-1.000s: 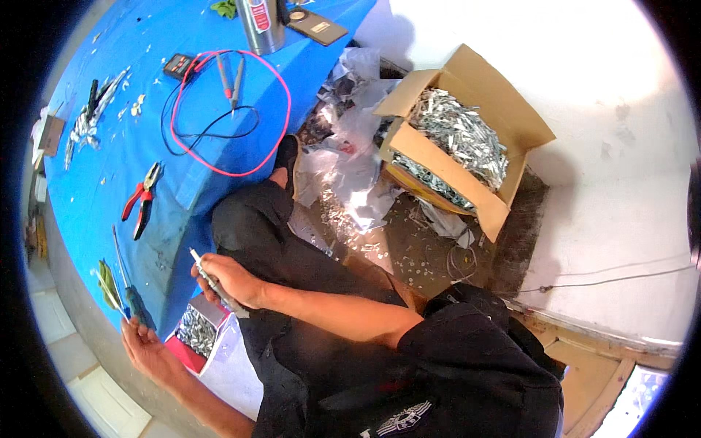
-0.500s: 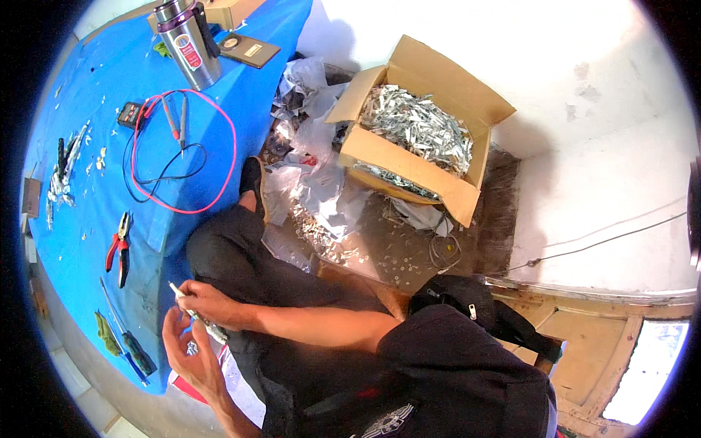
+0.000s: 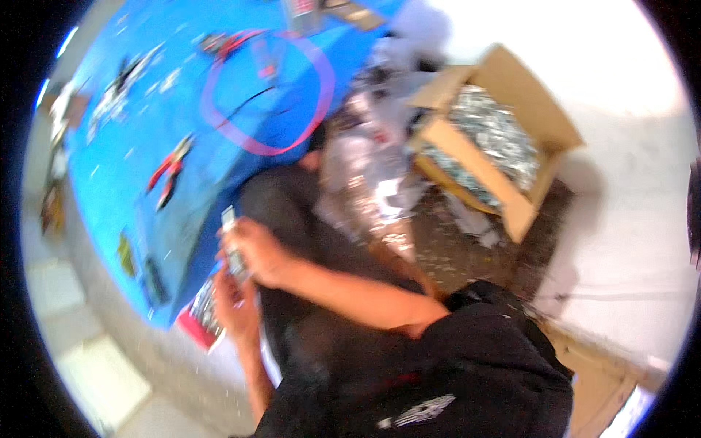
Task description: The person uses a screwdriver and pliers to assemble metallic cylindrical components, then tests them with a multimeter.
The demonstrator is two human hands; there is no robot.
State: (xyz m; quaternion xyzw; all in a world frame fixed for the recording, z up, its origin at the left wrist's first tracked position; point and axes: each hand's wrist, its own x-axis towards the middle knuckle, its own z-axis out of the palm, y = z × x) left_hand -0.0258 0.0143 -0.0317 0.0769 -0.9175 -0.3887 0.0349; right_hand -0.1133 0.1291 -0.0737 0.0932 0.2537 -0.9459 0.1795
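While the whole picture is blurry, we can still see our two hands close together in the lower left of the frame. Our right hand is closed around a small, thin, silver strip of metal that sticks up a little above our fingers. Our left hand sits just below it, and its fingers curl up to touch the lower end of the same strip. We cannot tell how tight that hand grips.

Just under our left hand, a small red tray of shiny bits lies at the edge of the big blue table. On that table, to the left of our hands, we see red-handled pliers. Higher up, near the top middle, a red wire loop lies in a wide ring.

In the upper right, an open brown cardboard box full of shiny silver metal pieces stands on the floor. Between the box and the table lies crumpled clear plastic wrap. Our black trousers fill the middle.
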